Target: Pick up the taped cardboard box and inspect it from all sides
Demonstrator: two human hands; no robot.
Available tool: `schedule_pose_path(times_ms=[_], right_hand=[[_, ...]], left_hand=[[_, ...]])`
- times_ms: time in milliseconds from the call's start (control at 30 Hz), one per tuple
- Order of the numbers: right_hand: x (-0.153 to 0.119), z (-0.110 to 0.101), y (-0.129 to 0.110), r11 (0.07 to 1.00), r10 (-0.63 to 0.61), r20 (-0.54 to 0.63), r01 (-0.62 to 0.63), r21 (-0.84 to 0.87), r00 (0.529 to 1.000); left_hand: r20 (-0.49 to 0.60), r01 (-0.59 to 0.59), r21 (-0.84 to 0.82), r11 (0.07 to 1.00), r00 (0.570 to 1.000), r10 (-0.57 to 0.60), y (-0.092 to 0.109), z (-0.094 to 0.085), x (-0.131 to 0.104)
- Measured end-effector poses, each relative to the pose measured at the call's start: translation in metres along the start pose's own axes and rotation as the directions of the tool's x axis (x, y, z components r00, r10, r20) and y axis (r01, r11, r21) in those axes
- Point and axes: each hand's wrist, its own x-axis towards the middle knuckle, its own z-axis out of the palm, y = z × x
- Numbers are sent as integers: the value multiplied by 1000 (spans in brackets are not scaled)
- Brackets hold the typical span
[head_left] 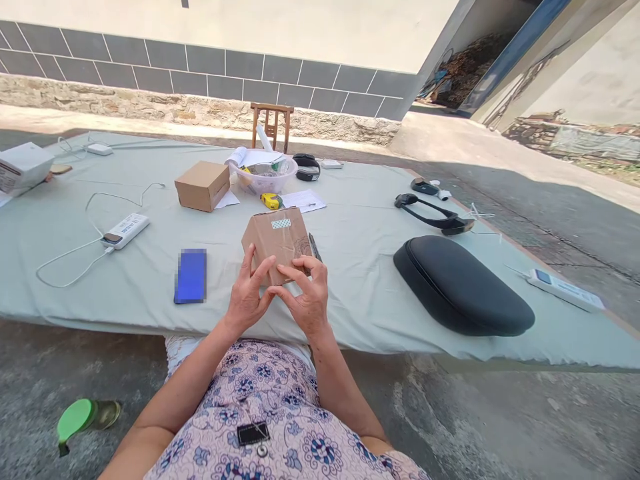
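Note:
A brown cardboard box (pixel 277 237) with clear tape and a small patterned green-white strip on it is at the near middle of the table. My left hand (pixel 250 290) rests on its near left part, fingers apart. My right hand (pixel 307 290) touches the near right part, thumb and fingers spread. Both thumbs meet at the box's near edge. A dark pen (pixel 315 247) lies right beside the box. To the left is a phone (pixel 191 276) with a blue screen. A yellow tape measure (pixel 271 201) lies just beyond the box.
Another cardboard box (pixel 203 187) and a plastic basket (pixel 265 177) stand farther back. Power banks with cables, one here (pixel 125 231), lie to the left. A black case (pixel 463 285) and a headset (pixel 433 213) are at right. A green-lidded bottle (pixel 85 420) is on the ground.

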Motion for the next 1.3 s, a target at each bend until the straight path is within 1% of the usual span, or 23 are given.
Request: schedule_pose_path(times_ms=[100, 167, 300, 433, 533, 633, 700, 767, 833, 900, 1033, 1100, 1200, 1300], right_hand=[[-4, -2, 1, 999, 46, -28, -46, 24, 999], [-6, -3, 0, 996, 78, -69, -75, 41, 995], [-9, -6, 0, 991, 121, -148, -110, 82, 982], [-15, -10, 2, 964, 218, -121, -195, 181, 968], [-18, -14, 1, 932, 265, -91, -232, 278, 960], [-18, -14, -7, 932, 236, -44, -213, 295, 971], [-17, -12, -15, 942, 195, 0, -187, 280, 981], [-16, -9, -22, 951, 163, 26, -164, 262, 986], [-14, -7, -27, 956, 149, 21, -149, 252, 989], [-12, -7, -30, 958, 138, 8, -136, 253, 990], [-10, -9, -33, 966, 110, -2, -107, 236, 994], [-11, -12, -33, 972, 118, -5, -115, 206, 993], [-12, -20, -29, 972, 184, -37, -177, 153, 982], [-12, -31, -21, 963, 257, -118, -245, 112, 959]], left_hand=[[-13, 29, -5, 1000, 999, -29, 0, -2, 0], [-14, 40, -10, 999, 999, -40, -1, -5, 1], [-10, 25, -9, 1000, 1000, -25, -4, -10, 1], [-28, 30, -33, 999, 999, -31, -5, -15, 2], [-71, 81, -75, 994, 994, -86, -3, -17, 4], [-135, 149, -124, 981, 977, -165, -1, -17, 6], [-147, 163, -129, 978, 972, -182, 0, -18, 5], [-99, 154, -115, 981, 981, -166, 1, -19, 3], [-18, 148, -102, 984, 988, -151, 1, -19, 2], [28, 153, -92, 984, 988, -151, 2, -19, 0], [27, 148, -109, 983, 989, -146, 6, -17, -2], [35, 152, -111, 982, 988, -148, 10, -17, -2], [50, 129, -106, 986, 991, -124, 16, -20, 0], [41, 36, -135, 990, 999, -31, 20, -24, 3]])
